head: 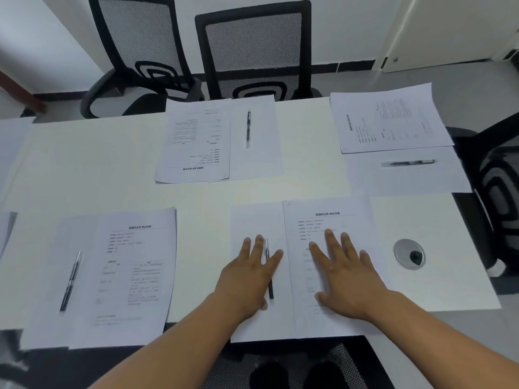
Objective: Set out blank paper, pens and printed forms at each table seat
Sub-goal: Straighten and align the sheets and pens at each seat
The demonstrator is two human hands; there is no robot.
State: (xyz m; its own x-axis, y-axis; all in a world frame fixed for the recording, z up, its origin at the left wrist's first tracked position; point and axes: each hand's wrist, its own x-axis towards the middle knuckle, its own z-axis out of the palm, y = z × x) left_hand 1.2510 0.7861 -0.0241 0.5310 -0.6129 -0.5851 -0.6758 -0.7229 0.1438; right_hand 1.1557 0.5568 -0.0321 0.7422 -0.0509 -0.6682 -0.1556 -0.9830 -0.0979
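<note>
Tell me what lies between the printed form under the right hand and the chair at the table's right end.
In the head view, a round cable grommet sits in bare white table between the printed form under the right hand and the chair.

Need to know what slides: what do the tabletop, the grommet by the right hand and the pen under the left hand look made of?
Tabletop: smooth matte white, probably laminate.
Grommet: shiny silver-grey ring, metal or plastic, unclear.
Pen: plastic seemingly, clear and dark barrel.
</note>
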